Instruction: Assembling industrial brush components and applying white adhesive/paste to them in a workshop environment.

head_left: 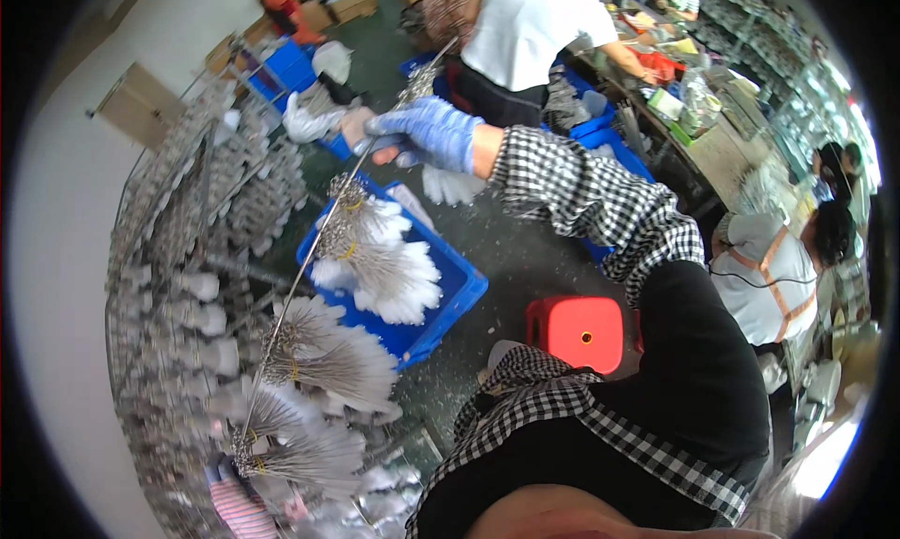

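My right hand (pixel 422 134), in a blue-and-white glove with grey fingertips, is closed around the upper part of a long thin metal rod (pixel 302 269). Down at the lower left, my left hand (pixel 236 499), in a pink striped glove with dark fingertips, is at the rod's other end, its fingers partly hidden. Bundles of thin wire-like stems with white, fanned ends hang along the rod: one bundle (pixel 380 262) over a blue crate (pixel 450 300), others (pixel 342 366) nearer my left hand. Yellow ties circle some bundles. More stems (pixel 419 82) show beyond my right hand.
Racks (pixel 202 211) packed with similar white-ended pieces line the left side. A red stool (pixel 577 333) stands right of the crate. A person in white (pixel 530 33) bends over a cluttered workbench (pixel 722 145); another person (pixel 764 276) sits at the right. Boxes (pixel 141 103) stand behind.
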Demonstrator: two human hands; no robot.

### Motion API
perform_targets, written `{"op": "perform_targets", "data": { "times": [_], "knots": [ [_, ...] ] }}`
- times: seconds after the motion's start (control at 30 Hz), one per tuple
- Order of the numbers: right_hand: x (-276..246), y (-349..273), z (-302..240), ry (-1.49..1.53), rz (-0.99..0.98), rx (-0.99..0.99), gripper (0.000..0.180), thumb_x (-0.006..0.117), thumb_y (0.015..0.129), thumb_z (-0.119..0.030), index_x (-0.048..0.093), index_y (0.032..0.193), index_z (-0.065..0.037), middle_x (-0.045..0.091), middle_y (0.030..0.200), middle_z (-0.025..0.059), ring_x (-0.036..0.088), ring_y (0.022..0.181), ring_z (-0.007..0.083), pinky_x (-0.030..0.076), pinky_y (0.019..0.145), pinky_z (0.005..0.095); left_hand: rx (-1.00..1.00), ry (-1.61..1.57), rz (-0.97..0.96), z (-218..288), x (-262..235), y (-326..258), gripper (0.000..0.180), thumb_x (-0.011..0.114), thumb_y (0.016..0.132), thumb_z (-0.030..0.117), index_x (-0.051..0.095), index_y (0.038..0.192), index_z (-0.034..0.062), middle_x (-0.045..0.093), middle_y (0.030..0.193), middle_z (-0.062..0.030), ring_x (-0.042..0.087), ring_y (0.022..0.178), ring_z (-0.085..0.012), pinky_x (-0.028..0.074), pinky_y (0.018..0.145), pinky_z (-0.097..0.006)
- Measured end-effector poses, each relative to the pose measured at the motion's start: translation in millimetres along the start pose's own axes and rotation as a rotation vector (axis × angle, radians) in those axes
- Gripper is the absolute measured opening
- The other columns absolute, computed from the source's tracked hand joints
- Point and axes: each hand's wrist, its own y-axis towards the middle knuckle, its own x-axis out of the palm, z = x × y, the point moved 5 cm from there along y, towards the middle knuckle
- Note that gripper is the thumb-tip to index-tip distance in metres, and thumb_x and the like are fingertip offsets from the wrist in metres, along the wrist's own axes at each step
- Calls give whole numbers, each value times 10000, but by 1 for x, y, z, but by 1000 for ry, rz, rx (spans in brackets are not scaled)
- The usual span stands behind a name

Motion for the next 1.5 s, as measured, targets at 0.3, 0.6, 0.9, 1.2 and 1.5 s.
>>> {"op": "perform_targets", "data": {
  "times": [0.3,0.6,0.9,1.2,1.5],
  "knots": [
    [-27,41,3,-68,48,61,254,654,960,-232,720,1025,4,760,957,96,714,720,91,514,505,188,8,348,105,12,35,50,293,580,955,261,660,1140,50,674,799,-155,631,675,-357,507,622,-441],
    [-29,61,11,-124,-134,59,283,645,966,-230,693,1096,17,746,981,79,705,802,105,529,565,193,-378,89,111,-60,98,-22,362,612,943,137,590,1250,-54,644,1189,-208,589,1149,-368,444,1035,-440],
    [-43,147,11,-57,-200,22,323,641,965,-255,668,1123,26,724,933,103,698,809,132,518,585,219,-413,-95,151,-32,105,29,278,540,930,6,624,1186,-59,671,1127,-203,643,1054,-325,481,977,-386],
    [-41,205,17,-46,-125,62,295,702,926,-255,691,1000,31,712,842,90,639,683,108,477,538,215,-576,471,-142,-130,139,42,406,616,897,190,585,1236,-30,625,1212,-190,588,1085,-372,465,950,-456],
    [-124,222,9,-15,-90,53,323,620,980,-227,620,1177,30,710,1130,116,675,868,125,467,607,203,-308,-169,58,-84,158,190,263,645,869,117,641,1077,-44,660,988,-181,620,944,-342,470,881,-396]
  ]
}}
